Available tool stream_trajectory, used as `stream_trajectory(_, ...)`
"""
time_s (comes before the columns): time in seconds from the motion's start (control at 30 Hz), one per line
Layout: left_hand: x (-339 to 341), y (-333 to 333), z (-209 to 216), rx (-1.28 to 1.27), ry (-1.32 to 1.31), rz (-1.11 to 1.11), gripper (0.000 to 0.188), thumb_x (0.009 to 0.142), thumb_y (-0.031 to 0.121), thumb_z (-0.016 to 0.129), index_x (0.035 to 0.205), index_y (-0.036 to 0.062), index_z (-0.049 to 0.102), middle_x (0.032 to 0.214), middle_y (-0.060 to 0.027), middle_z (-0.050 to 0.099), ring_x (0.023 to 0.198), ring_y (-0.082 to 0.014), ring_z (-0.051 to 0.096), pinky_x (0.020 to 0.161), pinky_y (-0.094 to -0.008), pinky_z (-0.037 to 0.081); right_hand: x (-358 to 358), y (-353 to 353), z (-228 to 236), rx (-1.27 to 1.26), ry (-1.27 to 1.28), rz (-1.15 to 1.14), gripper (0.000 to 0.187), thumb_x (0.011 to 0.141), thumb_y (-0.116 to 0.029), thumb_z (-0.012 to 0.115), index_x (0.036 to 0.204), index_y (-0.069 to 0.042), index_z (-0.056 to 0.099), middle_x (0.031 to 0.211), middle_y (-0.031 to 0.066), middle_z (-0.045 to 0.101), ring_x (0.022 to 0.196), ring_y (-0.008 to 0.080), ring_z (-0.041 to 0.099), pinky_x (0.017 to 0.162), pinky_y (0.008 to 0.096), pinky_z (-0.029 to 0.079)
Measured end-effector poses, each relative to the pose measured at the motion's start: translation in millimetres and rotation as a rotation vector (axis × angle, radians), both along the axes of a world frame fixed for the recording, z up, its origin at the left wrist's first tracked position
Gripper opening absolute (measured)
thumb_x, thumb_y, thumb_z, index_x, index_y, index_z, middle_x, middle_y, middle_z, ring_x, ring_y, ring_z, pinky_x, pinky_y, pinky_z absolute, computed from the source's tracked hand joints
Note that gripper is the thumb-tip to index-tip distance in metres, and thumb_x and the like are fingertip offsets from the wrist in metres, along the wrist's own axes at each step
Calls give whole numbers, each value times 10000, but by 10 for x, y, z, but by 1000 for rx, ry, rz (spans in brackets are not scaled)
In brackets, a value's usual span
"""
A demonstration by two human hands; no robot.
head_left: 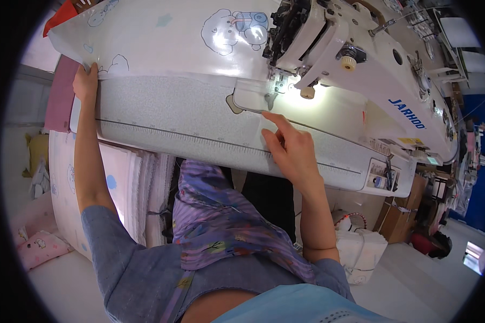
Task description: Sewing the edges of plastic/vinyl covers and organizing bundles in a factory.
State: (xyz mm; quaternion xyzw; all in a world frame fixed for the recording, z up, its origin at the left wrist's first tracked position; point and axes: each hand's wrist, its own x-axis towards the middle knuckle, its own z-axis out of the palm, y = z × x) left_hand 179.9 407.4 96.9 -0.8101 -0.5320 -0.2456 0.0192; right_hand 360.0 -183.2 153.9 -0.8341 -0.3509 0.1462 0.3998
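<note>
A white, glossy printed sheet (161, 46) with cartoon animals lies across the far side of the sewing bed. My left hand (86, 82) grips its near edge at the left. At the right, the sheet runs up to the lit needle area of a white sewing machine (355, 64). My right hand (293, 145) is over the bed's front part, just below the presser foot (279, 85). Its index finger and thumb are apart with nothing between them; the other fingers curl in.
The grey sewing bed (167, 107) carries a ruler scale along its front. Stacked folded printed fabric (129, 177) stands below at the left, near a pink cushion (43, 248). A tied white bundle (361, 250) and cardboard boxes (404, 212) sit on the right.
</note>
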Motion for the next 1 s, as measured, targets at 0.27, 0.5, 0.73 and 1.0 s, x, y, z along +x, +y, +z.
stream_trajectory(0.27,-832,-915,233,90,28,-136,336,973,310,601,1247,115,599,996,-202,730,891,-451,690,754,-539,525,-564,-19,74,119,519,279,298,1015,-140,643,1296,-38,654,812,76,700,629,115,667,619,284,545)
stream_trajectory(0.5,-2050,-3852,117,-530,515,-258,377,967,248,574,1294,68,523,939,-198,734,838,-405,721,734,-538,553,-1702,247,-735,463,1220,250,578,955,-98,737,1461,13,481,1369,193,612,1190,238,659,1020,360,530)
stream_trajectory(0.73,-1147,-4171,1168,-1192,274,-912,143,951,171,642,943,31,664,700,-138,641,635,-330,647,580,-380,484,-1901,-317,-536,358,1283,5,287,947,-91,742,1206,21,693,1127,76,735,990,136,672,874,301,541)
stream_trajectory(1.0,997,-4069,362,-97,-75,-1223,407,970,318,663,1306,89,633,1321,-106,598,1288,-323,535,1143,-590,360,-2037,-550,-573,304,1197,-32,267,963,-101,738,1197,23,708,1104,66,745,983,117,668,866,288,539)
